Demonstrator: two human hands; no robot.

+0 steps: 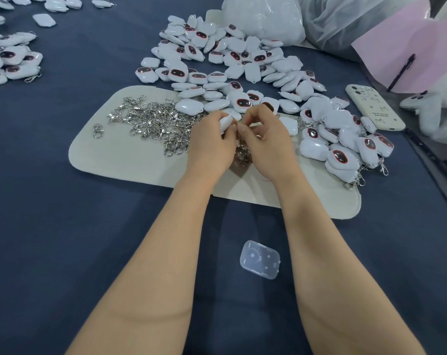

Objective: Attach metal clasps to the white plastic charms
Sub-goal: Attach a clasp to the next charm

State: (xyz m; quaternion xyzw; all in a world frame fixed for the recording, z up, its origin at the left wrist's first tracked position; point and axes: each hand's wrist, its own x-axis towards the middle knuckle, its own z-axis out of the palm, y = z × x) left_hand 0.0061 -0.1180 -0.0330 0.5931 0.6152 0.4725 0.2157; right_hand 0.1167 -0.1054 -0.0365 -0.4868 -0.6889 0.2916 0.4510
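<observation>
On the blue counter a cream mat is laid, bearing white charms and loose clasps. Above it one charm is clamped in the left grip, and a clasp is pinched against it by the right grip.

A dark blue cloth covers the whole surface. On it, across the middle of the frame, lies a cream felt mat with rounded corners. In the lower centre a small clear plastic case lies flat on the cloth, apart from the mat. At the right, a phone in a cream case lies face down. A filled white plastic bag sits at top centre, with a greyish translucent bag beside it. A pink sheet with a black pen against it fills the upper right.
</observation>
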